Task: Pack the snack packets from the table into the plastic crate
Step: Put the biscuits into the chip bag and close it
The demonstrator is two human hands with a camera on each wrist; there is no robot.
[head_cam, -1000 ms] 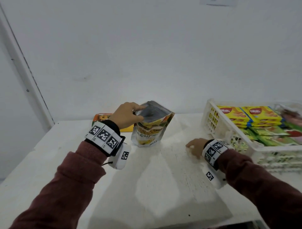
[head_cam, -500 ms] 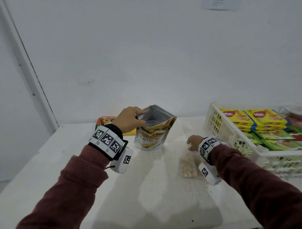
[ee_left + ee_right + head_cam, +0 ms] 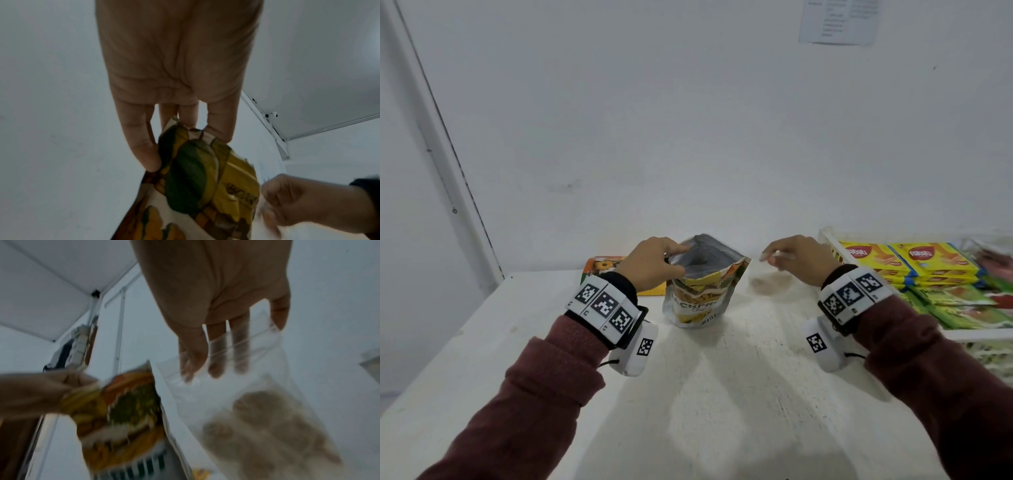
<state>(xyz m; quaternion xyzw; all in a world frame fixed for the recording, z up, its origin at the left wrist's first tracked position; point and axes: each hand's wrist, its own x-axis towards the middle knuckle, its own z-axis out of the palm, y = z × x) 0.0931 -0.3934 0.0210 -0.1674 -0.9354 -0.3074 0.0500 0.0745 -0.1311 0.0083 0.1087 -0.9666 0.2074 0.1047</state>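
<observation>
An opened jackfruit chips pouch (image 3: 705,284) stands upright on the white table (image 3: 722,394). My left hand (image 3: 654,262) pinches its torn top edge and holds the mouth open; the pouch (image 3: 205,178) shows below my fingers in the left wrist view. My right hand (image 3: 796,257) is raised just right of the pouch and holds a clear plastic bag (image 3: 767,277) of brown snack pieces by its top. The bag (image 3: 257,410) hangs from my fingers (image 3: 216,353) in the right wrist view, blurred. The white plastic crate (image 3: 828,240) stands at the right.
The crate holds stacked yellow wafer packets (image 3: 893,260) and green packets (image 3: 962,301). An orange and yellow packet (image 3: 606,265) lies flat behind my left hand near the wall. A paper sheet (image 3: 839,20) hangs on the wall above.
My right hand has lifted the clear bag off the table and brought it up beside the pouch's mouth. The left hand has kept its hold on the pouch's top.
</observation>
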